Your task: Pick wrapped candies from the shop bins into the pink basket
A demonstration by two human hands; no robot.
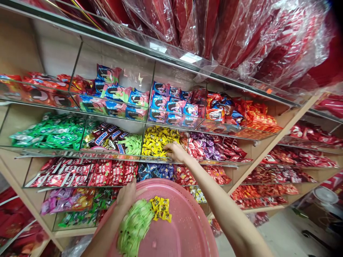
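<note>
A round pink basket [187, 214] is held by its left rim in my left hand [127, 195]. Inside it lie a heap of light green wrapped candies [135, 226] and a smaller group of yellow wrapped candies [161, 208]. My right hand [177, 151] reaches over the basket into a shelf compartment of yellow candies [157, 141]. Its fingers are bent at the right side of that pile; whether a candy is between them is too small to tell. Left of this pile are light green candies [131, 144] in the neighbouring compartment.
Clear dividers and front lips edge the shelves. Snickers bars [107, 135] and green packets [50, 134] lie to the left, purple candies [205, 145] to the right. Blue cookie packs [159, 101] sit above. Plastic-wrapped red items [235, 32] lie on top. A wooden upright [268, 142] stands right.
</note>
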